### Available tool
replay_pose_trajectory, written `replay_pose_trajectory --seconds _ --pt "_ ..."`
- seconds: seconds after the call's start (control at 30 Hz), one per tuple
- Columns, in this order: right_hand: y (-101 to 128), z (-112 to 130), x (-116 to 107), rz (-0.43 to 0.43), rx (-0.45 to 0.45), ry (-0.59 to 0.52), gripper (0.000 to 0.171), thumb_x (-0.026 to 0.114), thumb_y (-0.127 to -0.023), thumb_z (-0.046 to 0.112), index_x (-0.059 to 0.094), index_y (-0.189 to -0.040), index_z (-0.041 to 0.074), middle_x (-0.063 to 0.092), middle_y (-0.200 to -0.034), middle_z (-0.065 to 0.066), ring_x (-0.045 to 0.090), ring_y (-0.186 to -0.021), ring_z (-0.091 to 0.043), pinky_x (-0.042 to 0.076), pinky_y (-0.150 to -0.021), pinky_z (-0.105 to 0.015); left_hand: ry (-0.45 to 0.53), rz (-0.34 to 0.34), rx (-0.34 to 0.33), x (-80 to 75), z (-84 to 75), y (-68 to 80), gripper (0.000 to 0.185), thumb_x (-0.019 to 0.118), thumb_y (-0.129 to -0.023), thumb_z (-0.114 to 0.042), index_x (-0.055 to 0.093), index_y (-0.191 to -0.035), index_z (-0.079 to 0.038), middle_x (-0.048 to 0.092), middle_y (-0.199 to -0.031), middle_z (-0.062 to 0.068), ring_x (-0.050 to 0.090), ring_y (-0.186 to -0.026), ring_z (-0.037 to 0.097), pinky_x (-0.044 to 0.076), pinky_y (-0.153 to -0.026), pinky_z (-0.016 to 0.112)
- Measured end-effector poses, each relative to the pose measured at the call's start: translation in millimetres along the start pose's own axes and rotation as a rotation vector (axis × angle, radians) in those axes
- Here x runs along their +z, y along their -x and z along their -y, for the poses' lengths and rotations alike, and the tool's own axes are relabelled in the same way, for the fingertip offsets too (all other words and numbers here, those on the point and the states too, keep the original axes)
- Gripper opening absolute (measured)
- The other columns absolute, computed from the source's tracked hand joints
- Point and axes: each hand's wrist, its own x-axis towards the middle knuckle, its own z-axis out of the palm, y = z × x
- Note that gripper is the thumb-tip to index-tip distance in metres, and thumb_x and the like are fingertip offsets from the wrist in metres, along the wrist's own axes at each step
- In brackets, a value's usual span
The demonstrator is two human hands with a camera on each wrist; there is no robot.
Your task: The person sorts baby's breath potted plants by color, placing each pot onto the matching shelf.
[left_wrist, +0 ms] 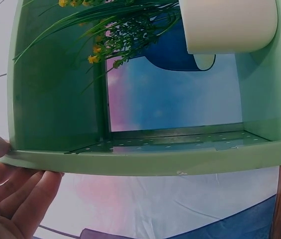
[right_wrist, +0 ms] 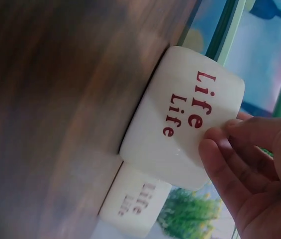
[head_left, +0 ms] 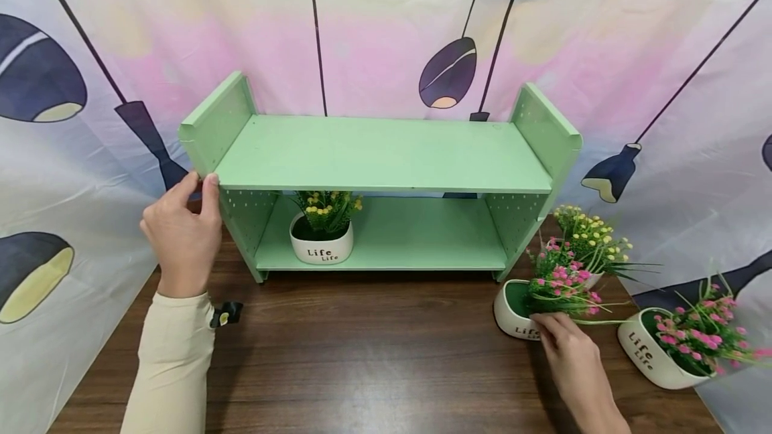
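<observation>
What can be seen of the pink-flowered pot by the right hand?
The pink-flowered pot is a low, rounded white planter that looks ceramic, printed "Life Life" in red, filled with green stems and small pink blossoms. It leans on the wooden table just off the green shelf's right foot, a yellow-flowered pot close behind it. The right hand has its fingertips on the pot's front; how firmly it grips is unclear.

A dark wood-grain tabletop fills the foreground under soft, even light. Behind it hangs a cloth backdrop in pale pink, cream and blue, printed with dark navy pendant lamps on thin black cords.
</observation>
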Motion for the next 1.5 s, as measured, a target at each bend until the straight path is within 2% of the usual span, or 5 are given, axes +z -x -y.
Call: replay_pose_trajectory --seconds 0.6,0.8,1.0,1.23,1.5 --pt "-6 23 24 0.057 -0.181 -0.069 0.048 0.089 -0.076 -0.008 0.075 -0.121 0.004 0.071 -0.12 -0.008 0.073 -0.105 -0.026 0.058 -0.079 -0.04 -0.008 0.003 -0.001 -2.5 -4.6 0.1 0.036 0.065 -0.106 -0.022 0.061 -0.08 0.001 0.06 -0.066 0.022 0.034 -0.052 0.018 0.021 -0.056 0.044" --pt "0 19 17 0.116 -0.177 -0.2 0.044 0.087 -0.08 -0.004 0.076 -0.121 0.009 0.071 -0.123 0.0 0.07 -0.11 -0.02 0.044 -0.097 -0.01 -0.008 0.013 -0.004 0.4 1.2 0.4 0.038 0.064 -0.107 -0.028 0.063 -0.081 0.0 0.06 -0.067 0.021 0.032 -0.053 0.009 0.022 -0.057 0.044" --pt "4 1 3 0.254 -0.028 -0.146 0.027 0.084 -0.089 0.007 0.078 -0.114 0.014 0.073 -0.113 0.005 0.072 -0.103 -0.019 0.057 -0.087 -0.034 -0.009 0.012 0.006 1.2 4.4 0.5 0.041 0.063 -0.108 -0.031 0.063 -0.08 0.0 0.059 -0.065 0.019 0.046 -0.054 0.036 0.021 -0.057 0.041" --pt "1 -17 -5 0.343 0.188 -0.101 0.027 0.082 -0.093 0.017 0.075 -0.111 -0.002 0.07 -0.12 -0.028 0.069 -0.108 -0.047 0.053 -0.086 -0.063 -0.011 0.014 0.007 1.2 6.7 0.1 0.039 0.064 -0.107 -0.03 0.064 -0.082 -0.001 0.06 -0.066 0.019 0.035 -0.052 0.019 0.021 -0.057 0.043" --pt "-1 -21 0 0.182 0.166 -0.126 0.016 0.085 -0.087 0.005 0.073 -0.097 -0.001 0.064 -0.124 -0.031 0.057 -0.07 -0.012 0.048 -0.062 -0.034 -0.001 0.015 0.012 -0.9 4.4 0.7 0.036 0.063 -0.107 -0.031 0.073 -0.094 0.001 0.069 -0.076 0.023 0.048 -0.055 0.036 0.024 -0.055 0.046"
